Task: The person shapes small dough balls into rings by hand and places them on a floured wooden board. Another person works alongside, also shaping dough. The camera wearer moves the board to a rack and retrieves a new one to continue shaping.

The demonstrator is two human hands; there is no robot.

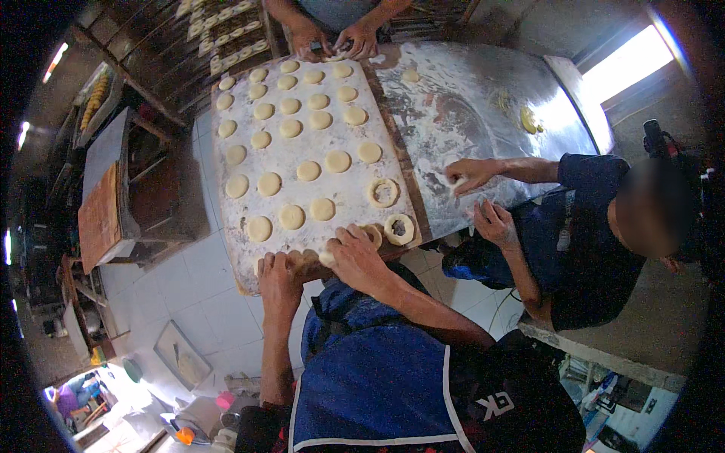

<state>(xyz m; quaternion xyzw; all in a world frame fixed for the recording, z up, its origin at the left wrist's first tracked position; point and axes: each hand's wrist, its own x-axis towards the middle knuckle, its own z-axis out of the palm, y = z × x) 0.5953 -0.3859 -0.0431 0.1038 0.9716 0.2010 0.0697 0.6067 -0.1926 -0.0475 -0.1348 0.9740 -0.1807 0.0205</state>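
A floured board [242, 204] carries several rows of round dough discs [292, 216], with two dough rings [382, 193] at its right side. My left hand [279, 270] is at the board's near edge, fingers curled over pale dough; what they grip is partly hidden. My right hand [355, 255] is beside it, fingers curled on a piece of dough [328, 257], with another dough piece just right of its fingertips.
A floury metal worktop [483, 90] adjoins the board's right side. A co-worker's hands [476, 177] work there; another person's hands [355, 38] are at the board's far edge. A side table [102, 211] stands left, trays of dough [226, 34] behind, a shallow tray [181, 355] lower left.
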